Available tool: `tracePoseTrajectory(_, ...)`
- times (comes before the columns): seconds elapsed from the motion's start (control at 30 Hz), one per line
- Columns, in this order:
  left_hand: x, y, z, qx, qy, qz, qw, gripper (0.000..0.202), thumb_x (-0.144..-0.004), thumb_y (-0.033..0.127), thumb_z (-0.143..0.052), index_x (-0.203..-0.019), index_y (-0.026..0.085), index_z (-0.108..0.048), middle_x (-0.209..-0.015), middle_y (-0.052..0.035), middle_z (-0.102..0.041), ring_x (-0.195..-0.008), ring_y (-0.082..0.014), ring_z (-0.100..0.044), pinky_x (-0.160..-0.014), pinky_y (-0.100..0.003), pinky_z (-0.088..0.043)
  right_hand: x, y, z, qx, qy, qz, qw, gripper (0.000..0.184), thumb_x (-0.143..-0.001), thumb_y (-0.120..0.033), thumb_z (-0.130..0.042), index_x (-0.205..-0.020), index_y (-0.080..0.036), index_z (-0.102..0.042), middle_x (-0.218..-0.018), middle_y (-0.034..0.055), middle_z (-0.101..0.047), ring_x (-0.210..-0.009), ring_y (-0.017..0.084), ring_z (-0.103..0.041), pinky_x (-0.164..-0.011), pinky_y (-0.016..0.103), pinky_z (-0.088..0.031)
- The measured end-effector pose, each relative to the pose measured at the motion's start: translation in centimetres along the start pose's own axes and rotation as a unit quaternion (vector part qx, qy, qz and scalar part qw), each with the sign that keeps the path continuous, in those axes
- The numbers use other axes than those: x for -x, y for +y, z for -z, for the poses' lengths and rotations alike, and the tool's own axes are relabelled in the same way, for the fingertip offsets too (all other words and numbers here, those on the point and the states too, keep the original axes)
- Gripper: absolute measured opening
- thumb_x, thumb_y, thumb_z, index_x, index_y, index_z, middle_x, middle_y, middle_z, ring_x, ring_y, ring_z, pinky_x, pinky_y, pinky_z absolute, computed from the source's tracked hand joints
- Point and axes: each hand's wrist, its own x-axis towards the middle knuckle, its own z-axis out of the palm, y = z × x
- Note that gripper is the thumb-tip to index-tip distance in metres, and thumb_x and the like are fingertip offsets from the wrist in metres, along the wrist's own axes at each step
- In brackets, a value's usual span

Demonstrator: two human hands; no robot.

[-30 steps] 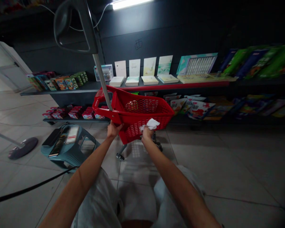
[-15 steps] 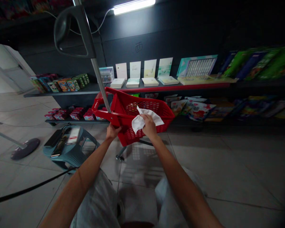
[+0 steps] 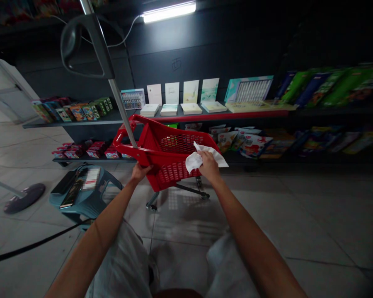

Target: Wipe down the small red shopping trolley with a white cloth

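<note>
Two hands work on my red shopping cart [image 3: 174, 177], mid-frame: the left hand [image 3: 139, 172] clamped on its rim, the right hand [image 3: 209, 164] pressing a white wipe [image 3: 193, 162] to the right rim. If my left grip slips, the wheeled cart could roll or tip.

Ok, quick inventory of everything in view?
rolling shopping basket: 1, red, centre, on wheels
pull handle: 1, grey and black, rising from basket
cloth: 1, white, against basket side
stool: 1, teal, floor left
dark devices: 2, black, on stool
round floor stand: 1, dark, far left
cable: 1, black, floor left
cards: 4, pale, upright on shelf
packaged goods: many, mixed, on shelves
tube light: 1, white, overhead
left hand: 1, on basket rim
right hand: 1, on cloth
</note>
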Motion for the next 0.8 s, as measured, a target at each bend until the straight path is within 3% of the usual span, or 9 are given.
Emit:
tracePoseTrajectory(0.2, 0.3, 0.8, 0.4, -0.009, 0.0, 0.019, 1.0, 0.051, -0.064, 0.04, -0.092, -0.105, 0.015, -0.074, -0.107, -0.0104, -0.081, -0.103, -0.0299, -0.075, -0.091, -0.039, -0.062, 0.7, 2.9, 1.3, 0.028, 0.0, -0.044, 0.999, 0.054, -0.082, -0.003, -0.048, -0.132, -0.015, -0.065, -0.131, 0.0147, -0.066, -0.125, 0.031, -0.055, -0.104, 0.041, -0.05)
tracePoseTrajectory(0.37, 0.4, 0.8, 0.9, -0.007, 0.006, 0.017, 1.0, 0.044, -0.069, 0.035, -0.089, -0.104, 0.015, -0.073, -0.107, -0.0108, -0.081, -0.101, -0.0292, -0.076, -0.09, -0.039, -0.063, 1.1, 4.5, 1.9, 0.036, 0.003, -0.064, 0.997, 0.058, -0.081, -0.004, -0.049, -0.136, -0.015, -0.063, -0.131, 0.0139, -0.066, -0.124, 0.03, -0.055, -0.107, 0.043, -0.049)
tracePoseTrajectory(0.53, 0.4, -0.1, 1.6, -0.073, 0.003, 0.011, 0.997, 0.037, -0.074, 0.044, -0.085, -0.097, 0.017, -0.076, -0.102, -0.011, -0.081, -0.104, -0.0335, -0.076, -0.09, -0.041, -0.062, 1.5, 4.3, 2.3, 0.046, -0.023, -0.073, 0.996, 0.062, -0.079, -0.004, -0.05, -0.139, -0.016, -0.062, -0.133, 0.0132, -0.065, -0.124, 0.03, -0.054, -0.104, 0.041, -0.05)
tracePoseTrajectory(0.7, 0.4, -0.7, 1.3, -0.001, 0.024, -0.006, 1.0, 0.05, -0.073, 0.042, -0.085, -0.112, 0.016, -0.069, -0.111, -0.0121, -0.08, -0.107, -0.0292, -0.075, -0.092, -0.039, -0.061, 1.6, 3.7, 2.5, 0.049, -0.034, -0.067, 0.996, 0.06, -0.079, -0.004, -0.049, -0.136, -0.013, -0.063, -0.129, 0.0146, -0.065, -0.123, 0.03, -0.054, -0.107, 0.04, -0.049)
tracePoseTrajectory(0.8, 0.3, -1.0, 1.2, 0.009, 0.018, -0.011, 1.0, 0.05, -0.073, 0.044, -0.085, -0.111, 0.016, -0.069, -0.114, -0.0121, -0.08, -0.108, -0.0296, -0.075, -0.094, -0.04, -0.061, 1.8, 3.4, 2.5, 0.047, -0.034, -0.068, 0.996, 0.061, -0.077, -0.003, -0.049, -0.135, -0.013, -0.063, -0.127, 0.0153, -0.065, -0.122, 0.031, -0.054, -0.106, 0.042, -0.049)
